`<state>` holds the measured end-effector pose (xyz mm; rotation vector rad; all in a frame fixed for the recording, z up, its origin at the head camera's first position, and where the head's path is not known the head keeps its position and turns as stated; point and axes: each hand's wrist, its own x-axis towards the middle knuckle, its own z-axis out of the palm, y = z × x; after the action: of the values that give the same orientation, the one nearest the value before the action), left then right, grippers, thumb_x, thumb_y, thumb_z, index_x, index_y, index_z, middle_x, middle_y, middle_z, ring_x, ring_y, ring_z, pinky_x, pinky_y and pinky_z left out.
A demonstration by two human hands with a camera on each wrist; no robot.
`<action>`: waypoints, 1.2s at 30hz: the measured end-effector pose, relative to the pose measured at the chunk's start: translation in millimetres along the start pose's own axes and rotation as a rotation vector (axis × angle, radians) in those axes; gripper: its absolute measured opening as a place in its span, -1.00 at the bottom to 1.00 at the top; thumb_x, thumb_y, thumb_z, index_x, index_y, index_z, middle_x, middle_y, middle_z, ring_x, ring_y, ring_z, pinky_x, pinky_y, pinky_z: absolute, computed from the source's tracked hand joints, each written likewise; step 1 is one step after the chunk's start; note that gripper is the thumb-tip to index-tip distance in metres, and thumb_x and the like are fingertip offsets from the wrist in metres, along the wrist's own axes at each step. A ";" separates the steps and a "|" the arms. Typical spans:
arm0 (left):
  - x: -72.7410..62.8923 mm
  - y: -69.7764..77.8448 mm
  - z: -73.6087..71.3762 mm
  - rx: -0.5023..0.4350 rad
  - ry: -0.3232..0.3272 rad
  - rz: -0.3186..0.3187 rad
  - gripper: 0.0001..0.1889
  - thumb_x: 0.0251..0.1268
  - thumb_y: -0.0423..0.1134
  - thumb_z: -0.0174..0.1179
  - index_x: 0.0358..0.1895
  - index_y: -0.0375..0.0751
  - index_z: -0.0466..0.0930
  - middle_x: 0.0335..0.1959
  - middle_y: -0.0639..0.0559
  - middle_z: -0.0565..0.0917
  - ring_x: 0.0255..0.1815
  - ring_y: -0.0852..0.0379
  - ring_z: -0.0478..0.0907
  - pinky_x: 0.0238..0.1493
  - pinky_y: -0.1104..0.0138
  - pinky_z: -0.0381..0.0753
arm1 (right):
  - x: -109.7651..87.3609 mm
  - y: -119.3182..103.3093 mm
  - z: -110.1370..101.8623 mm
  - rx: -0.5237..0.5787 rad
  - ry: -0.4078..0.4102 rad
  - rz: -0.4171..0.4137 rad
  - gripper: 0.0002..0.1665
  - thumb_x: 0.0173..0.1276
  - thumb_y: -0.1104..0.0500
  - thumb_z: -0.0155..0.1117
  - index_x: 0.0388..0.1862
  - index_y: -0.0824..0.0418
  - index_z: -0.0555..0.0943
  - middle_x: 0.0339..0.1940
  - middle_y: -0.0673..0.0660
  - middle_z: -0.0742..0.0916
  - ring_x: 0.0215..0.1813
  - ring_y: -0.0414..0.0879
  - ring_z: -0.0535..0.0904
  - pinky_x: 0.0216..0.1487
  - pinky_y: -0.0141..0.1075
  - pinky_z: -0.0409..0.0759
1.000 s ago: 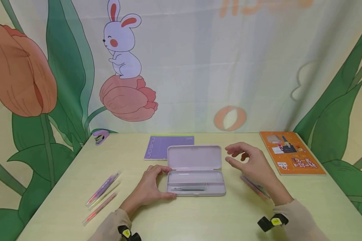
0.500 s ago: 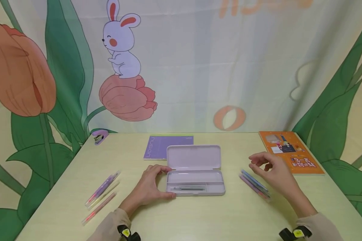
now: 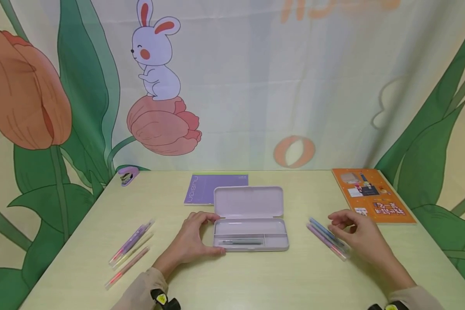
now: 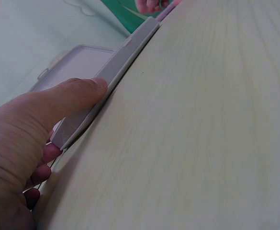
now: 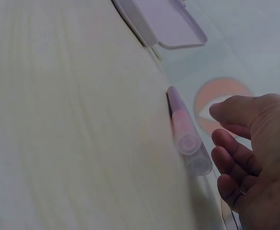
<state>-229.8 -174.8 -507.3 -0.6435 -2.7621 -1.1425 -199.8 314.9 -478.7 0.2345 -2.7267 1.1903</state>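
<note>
A pale lilac pencil case (image 3: 249, 201) lies with its lid up in the middle of the table, a grey pen (image 3: 242, 242) in its front compartment. My left hand (image 3: 191, 239) grips its left end; the left wrist view shows the thumb (image 4: 82, 93) along the front wall. To the right of the case lie a purple-pink pen (image 3: 320, 237) and a blue pen (image 3: 319, 224), side by side. My right hand (image 3: 368, 234) hovers just right of them, fingers loosely bent. In the right wrist view, a gap separates thumb and fingers from the purple-pink pen (image 5: 184, 127).
Several purple, yellow and orange pens (image 3: 128, 268) lie at the left. A purple notebook (image 3: 205, 189) sits behind the case, partly covered by the lid. At the back are a lilac stapler-like object (image 3: 128, 175) and an orange booklet (image 3: 376, 196). A printed curtain (image 3: 232, 86) hangs behind.
My right hand has moved from beside the case's lid to the right and down, beside the two pens, which now show more fully. The left hand keeps its grip on the case.
</note>
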 end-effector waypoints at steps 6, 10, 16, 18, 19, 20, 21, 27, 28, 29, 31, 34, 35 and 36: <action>0.3 -1.2 0.9 -0.006 -0.001 -0.001 -0.02 -0.25 0.19 0.85 0.37 0.03 0.65 0.24 0.18 0.70 0.31 0.07 0.47 0.47 -0.04 0.44 | 1.7 6.9 3.7 -0.035 -0.026 -0.001 -0.69 0.51 0.15 0.59 0.16 0.18 0.78 -0.15 0.02 0.81 -0.15 -0.17 0.68 -0.11 -0.39 0.68; -0.1 -0.6 0.4 -0.010 -0.002 -0.006 -0.02 -0.25 0.20 0.85 0.37 0.03 0.65 0.24 0.19 0.70 0.31 0.07 0.47 0.47 -0.05 0.45 | 1.9 10.4 5.9 -0.050 -0.031 0.001 -0.71 0.49 0.19 0.60 0.13 0.18 0.79 -0.18 0.01 0.80 -0.17 -0.18 0.66 -0.13 -0.40 0.68; -0.2 0.5 -0.5 -0.011 -0.003 -0.007 -0.03 -0.24 0.19 0.85 0.37 0.02 0.65 0.24 0.18 0.70 0.33 0.05 0.47 0.48 -0.06 0.44 | 1.8 11.2 7.0 -0.057 -0.038 0.003 -0.72 0.48 0.20 0.60 0.11 0.19 0.79 -0.18 0.01 0.80 -0.16 -0.15 0.66 -0.13 -0.40 0.67; -0.2 0.5 -0.4 -0.010 -0.003 -0.005 -0.03 -0.24 0.18 0.85 0.37 0.02 0.65 0.24 0.17 0.70 0.33 0.05 0.47 0.48 -0.06 0.44 | 1.5 10.4 6.3 -0.071 -0.044 0.008 -0.71 0.48 0.18 0.60 0.11 0.19 0.79 -0.17 0.01 0.81 -0.16 -0.13 0.66 -0.13 -0.40 0.67; -0.1 0.4 -0.2 -0.008 -0.003 -0.004 -0.03 -0.24 0.18 0.85 0.37 0.01 0.65 0.24 0.17 0.70 0.33 0.05 0.47 0.47 -0.05 0.44 | 1.2 9.5 5.5 -0.080 -0.049 0.015 -0.71 0.49 0.17 0.61 0.12 0.19 0.79 -0.16 0.01 0.81 -0.15 -0.12 0.67 -0.13 -0.39 0.67; -0.1 0.4 0.0 -0.007 -0.003 -0.004 -0.03 -0.24 0.18 0.85 0.37 0.01 0.65 0.24 0.18 0.70 0.33 0.05 0.47 0.47 -0.05 0.44 | 1.0 9.4 4.6 -0.094 -0.049 0.017 -0.70 0.49 0.16 0.60 0.12 0.19 0.79 -0.16 0.01 0.81 -0.14 -0.11 0.67 -0.12 -0.39 0.67; 0.0 0.2 0.2 -0.004 -0.003 -0.003 -0.03 -0.24 0.18 0.85 0.37 0.02 0.65 0.24 0.18 0.70 0.33 0.06 0.47 0.47 -0.05 0.44 | 0.6 9.4 3.4 -0.104 -0.050 0.021 -0.70 0.49 0.14 0.60 0.13 0.19 0.79 -0.15 0.01 0.81 -0.13 -0.10 0.67 -0.12 -0.39 0.66; 0.1 -0.2 0.3 0.000 -0.006 -0.010 -0.02 -0.24 0.19 0.85 0.38 0.03 0.64 0.24 0.18 0.70 0.32 0.07 0.47 0.47 -0.04 0.44 | 0.2 13.4 -0.2 -0.155 -0.048 0.027 -0.70 0.48 0.14 0.60 0.11 0.20 0.79 -0.14 0.01 0.81 -0.11 -0.09 0.65 -0.14 -0.37 0.65; 0.1 -0.3 0.2 -0.002 -0.007 -0.010 -0.02 -0.24 0.19 0.85 0.38 0.02 0.64 0.25 0.18 0.70 0.33 0.06 0.47 0.48 -0.05 0.44 | 0.2 14.3 -0.2 -0.161 -0.049 0.025 -0.70 0.47 0.15 0.61 0.09 0.20 0.79 -0.15 0.01 0.81 -0.12 -0.09 0.65 -0.14 -0.37 0.64; 0.0 -0.4 0.2 -0.002 -0.008 -0.010 -0.02 -0.23 0.19 0.85 0.38 0.02 0.64 0.25 0.18 0.70 0.34 0.06 0.47 0.49 -0.05 0.43 | 0.2 15.3 -0.3 -0.168 -0.051 0.023 -0.71 0.46 0.14 0.62 0.08 0.20 0.80 -0.15 0.00 0.81 -0.12 -0.09 0.64 -0.16 -0.36 0.63; -0.1 -0.4 0.1 -0.001 -0.010 -0.009 -0.03 -0.23 0.19 0.85 0.38 0.02 0.64 0.25 0.17 0.70 0.36 0.05 0.47 0.50 -0.06 0.43 | 0.1 16.6 -0.9 -0.183 -0.053 0.017 -0.71 0.45 0.11 0.63 0.05 0.19 0.80 -0.17 -0.01 0.80 -0.14 -0.09 0.60 -0.19 -0.34 0.59; -0.3 -0.1 -0.2 -0.005 -0.006 -0.009 -0.03 -0.23 0.18 0.85 0.38 0.01 0.64 0.25 0.17 0.70 0.35 0.04 0.47 0.49 -0.06 0.43 | -0.1 18.1 -1.9 -0.219 -0.048 0.019 -0.73 0.44 0.07 0.64 -0.03 0.16 0.80 -0.20 -0.02 0.77 -0.18 -0.08 0.54 -0.22 -0.31 0.51; -0.4 0.1 -0.3 -0.005 -0.006 -0.010 -0.03 -0.23 0.18 0.85 0.38 0.01 0.64 0.25 0.17 0.70 0.34 0.04 0.47 0.48 -0.06 0.44 | -0.2 18.2 -2.1 -0.228 -0.047 0.023 -0.75 0.45 0.06 0.64 -0.05 0.15 0.79 -0.22 -0.02 0.76 -0.19 -0.08 0.53 -0.22 -0.30 0.49; -0.3 0.3 -0.3 -0.003 -0.006 -0.010 -0.03 -0.23 0.18 0.85 0.38 0.01 0.64 0.25 0.17 0.70 0.34 0.04 0.47 0.48 -0.06 0.44 | -0.3 18.1 -2.1 -0.233 -0.045 0.027 -0.76 0.45 0.06 0.64 -0.06 0.13 0.79 -0.23 -0.02 0.75 -0.19 -0.07 0.52 -0.22 -0.30 0.48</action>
<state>-229.4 -175.0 -507.0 -0.6358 -2.7717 -1.1494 -203.1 328.6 -490.3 0.1982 -2.8838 0.8710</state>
